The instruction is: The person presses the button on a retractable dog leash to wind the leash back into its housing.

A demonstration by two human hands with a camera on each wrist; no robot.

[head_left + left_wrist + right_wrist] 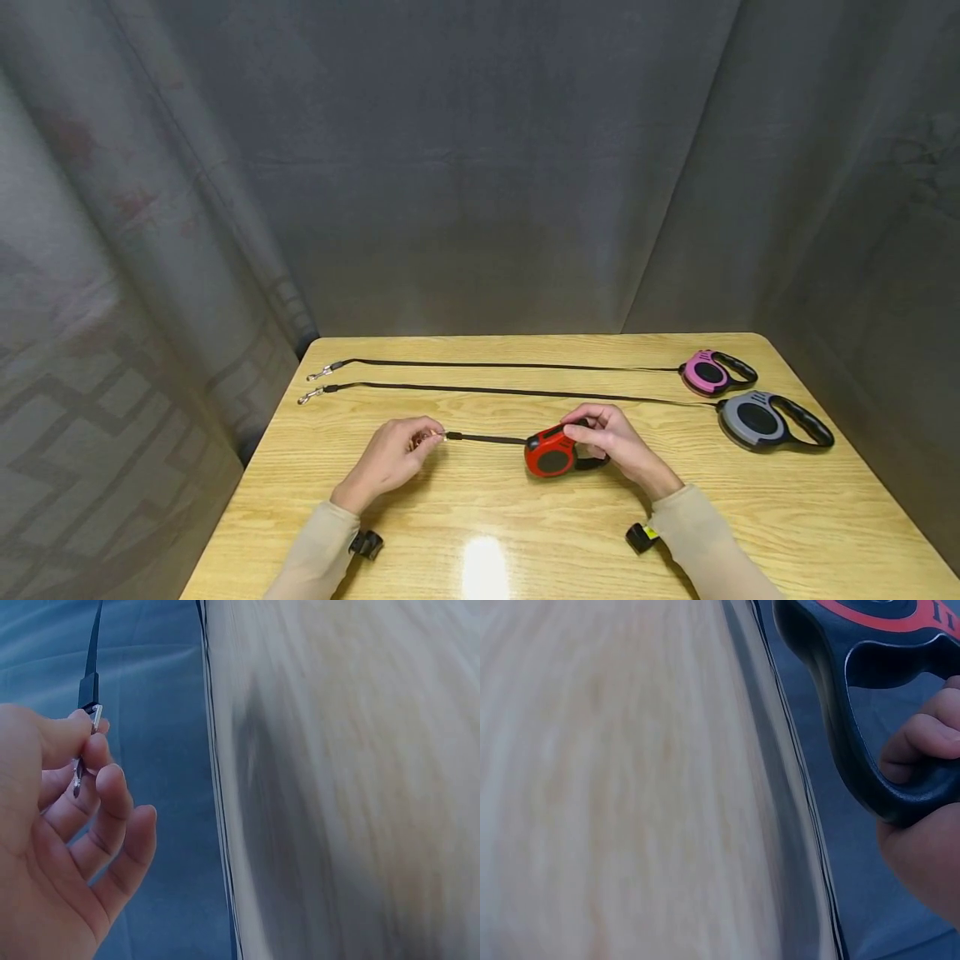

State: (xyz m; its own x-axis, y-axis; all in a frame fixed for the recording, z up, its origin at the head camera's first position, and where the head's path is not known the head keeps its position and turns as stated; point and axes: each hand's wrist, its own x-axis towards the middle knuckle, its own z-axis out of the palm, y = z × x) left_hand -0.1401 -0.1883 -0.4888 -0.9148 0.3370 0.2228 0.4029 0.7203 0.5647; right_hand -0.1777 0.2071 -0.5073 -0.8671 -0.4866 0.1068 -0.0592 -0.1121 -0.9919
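Note:
My left hand (396,454) pinches the metal snap hook (95,718) of a retractable dog leash between thumb and fingertips. A short length of black strap (491,439) stretches from that hook across to the red leash case (552,452). At the case's right end, my right hand (611,437) grips the black handle. The right wrist view shows fingers passing through the loop of this handle (855,750). The case tilts a little, its strap end toward the left hand.
Behind lie two more retractable leashes, a pink one (707,372) and a grey one (752,419), at the right of the wooden table (570,542). Their black straps run left to metal snap hooks (311,395). Grey curtains (480,167) stand around the table.

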